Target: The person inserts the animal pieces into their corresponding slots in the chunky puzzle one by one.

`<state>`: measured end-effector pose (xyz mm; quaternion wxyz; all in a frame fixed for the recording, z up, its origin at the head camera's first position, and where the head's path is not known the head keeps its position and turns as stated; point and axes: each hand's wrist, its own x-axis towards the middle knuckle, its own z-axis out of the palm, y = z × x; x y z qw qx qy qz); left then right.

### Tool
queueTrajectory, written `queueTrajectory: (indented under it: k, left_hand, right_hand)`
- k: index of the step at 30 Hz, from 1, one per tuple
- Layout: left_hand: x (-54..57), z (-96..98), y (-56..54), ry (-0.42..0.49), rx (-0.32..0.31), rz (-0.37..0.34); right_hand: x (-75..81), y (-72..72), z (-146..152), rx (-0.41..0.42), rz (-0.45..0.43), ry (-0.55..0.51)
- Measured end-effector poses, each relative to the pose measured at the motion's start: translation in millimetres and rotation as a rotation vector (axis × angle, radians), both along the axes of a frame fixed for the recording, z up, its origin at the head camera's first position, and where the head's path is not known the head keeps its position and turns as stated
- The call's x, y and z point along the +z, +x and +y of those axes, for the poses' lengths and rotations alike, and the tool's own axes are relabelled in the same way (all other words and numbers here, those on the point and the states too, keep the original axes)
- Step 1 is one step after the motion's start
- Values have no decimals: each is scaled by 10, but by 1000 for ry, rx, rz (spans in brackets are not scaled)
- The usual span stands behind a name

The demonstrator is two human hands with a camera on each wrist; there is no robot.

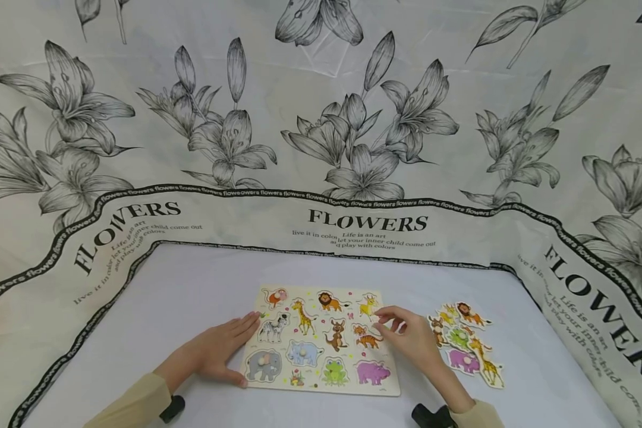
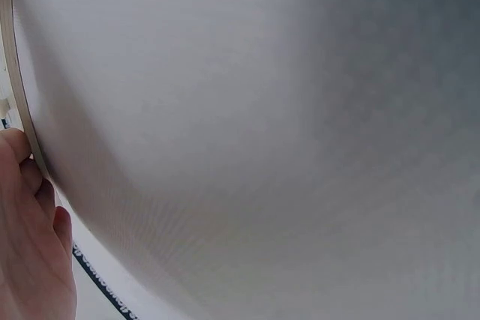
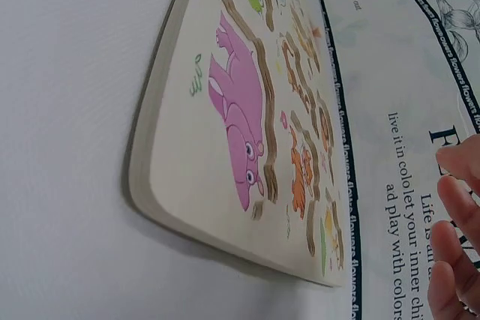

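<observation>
A wooden animal puzzle board [image 1: 348, 385] lies on the white table. My left hand [image 1: 219, 348] rests along its left side, fingers extended and touching the edge, thumb by the lower left corner; the left wrist view shows those fingers [image 2: 30, 174] at the board's edge. Over the board's right side, my right hand [image 1: 409, 336] hovers near the tiger picture [image 1: 368, 336] with bent fingers. The right wrist view shows nothing between its fingers [image 3: 450, 219]. Knobs stand on the grey elephant [image 1: 264, 365] and the blue elephant [image 1: 304, 353]. The purple hippo picture [image 3: 240, 110] looks recessed.
Loose animal pieces overlap right of the board: a lion [image 1: 472, 314], a frog [image 1: 458, 337], a purple hippo [image 1: 462, 361], a giraffe [image 1: 489, 365] and others. A flower-printed cloth [image 1: 257, 223] rises behind and at both sides of the table.
</observation>
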<state>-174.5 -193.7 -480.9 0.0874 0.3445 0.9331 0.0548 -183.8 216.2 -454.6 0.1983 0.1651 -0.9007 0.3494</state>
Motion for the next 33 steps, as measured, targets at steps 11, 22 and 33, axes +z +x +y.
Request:
queueTrajectory:
  k: [11,22,33]
  left_hand:
    - [-19,-15,-6,14,1,10]
    - [-51,-6,4,32,9,0]
    - [-39,-10,4,33,-22,39]
  right_hand:
    - [3,26,139,-40,-4,3]
    - [-34,34,392,-84,-12,38]
    - [-15,7,604,-119,-49,103]
